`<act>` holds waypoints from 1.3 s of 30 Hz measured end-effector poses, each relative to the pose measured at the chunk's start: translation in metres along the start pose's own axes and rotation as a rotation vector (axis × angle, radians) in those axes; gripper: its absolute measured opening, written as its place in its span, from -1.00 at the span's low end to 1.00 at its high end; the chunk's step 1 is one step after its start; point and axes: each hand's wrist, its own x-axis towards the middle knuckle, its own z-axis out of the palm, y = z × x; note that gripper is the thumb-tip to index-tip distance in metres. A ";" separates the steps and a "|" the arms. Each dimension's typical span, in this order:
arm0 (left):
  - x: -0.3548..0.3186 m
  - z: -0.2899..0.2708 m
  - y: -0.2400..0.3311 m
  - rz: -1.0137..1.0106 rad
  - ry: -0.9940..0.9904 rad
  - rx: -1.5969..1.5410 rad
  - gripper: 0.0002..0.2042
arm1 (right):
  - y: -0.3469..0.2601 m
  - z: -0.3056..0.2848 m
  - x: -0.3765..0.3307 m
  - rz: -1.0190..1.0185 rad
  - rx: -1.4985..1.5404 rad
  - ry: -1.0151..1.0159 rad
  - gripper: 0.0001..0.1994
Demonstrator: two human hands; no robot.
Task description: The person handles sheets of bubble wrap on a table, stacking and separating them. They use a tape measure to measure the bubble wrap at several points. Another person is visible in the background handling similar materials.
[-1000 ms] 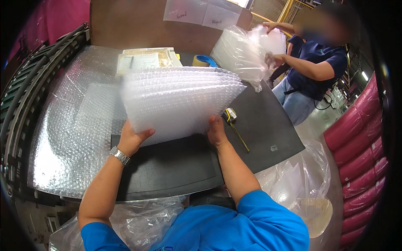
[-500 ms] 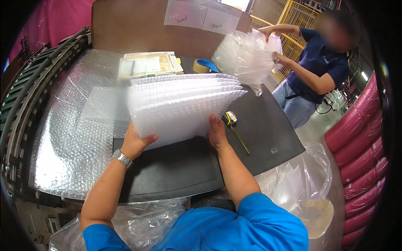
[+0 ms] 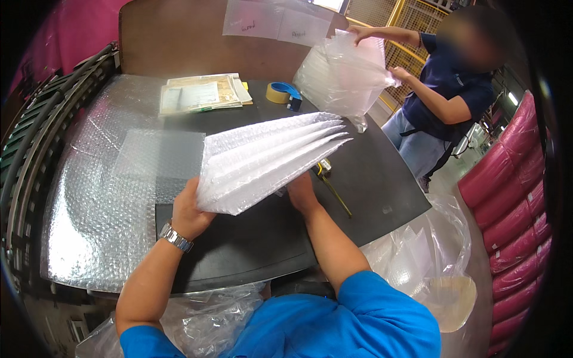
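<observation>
Tilting now, that stack of bubble-wrap sheets (image 3: 262,161): half a second ago it sat flatter and squarer to the camera, and now its far end fans open and swings toward two o'clock, the layers splayed like pages.

Starting at the left, a wide sheet of bubble wrap (image 3: 101,197) lies spread over the desk (image 3: 382,179), running out toward nine o'clock. Just beside it comes the left hand (image 3: 188,209), wristwatch (image 3: 175,237) on the wrist, its grip clamped on the stack's near left corner, thumb on top and fingers tucked beneath.

Moving across, the stack's long axis runs from that corner at about seven o'clock up to the fanned edge at two o'clock. It is lifted clear of the desk at the far end; whether the near edge touches the dark surface I cannot tell.

The right hand (image 3: 301,191) sits under the stack's lower right edge, at about four o'clock from the left hand. Its grip is closed on that edge from below, fingers largely hidden by the sheets. Both hands hold the near end, so the loose, splayed end lies away from them, toward the far right.

Past the stack, a tape roll (image 3: 279,92) and some papers (image 3: 200,94) rest at twelve o'clock, and a tape measure (image 3: 325,169) lies just beyond the right hand. Far right, a co-worker (image 3: 447,89) handles a clear plastic bag (image 3: 343,74).
</observation>
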 end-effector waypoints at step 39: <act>0.016 -0.025 -0.040 -0.970 -0.218 -0.588 -0.37 | -0.139 -0.144 0.002 0.181 -1.280 -0.349 -0.52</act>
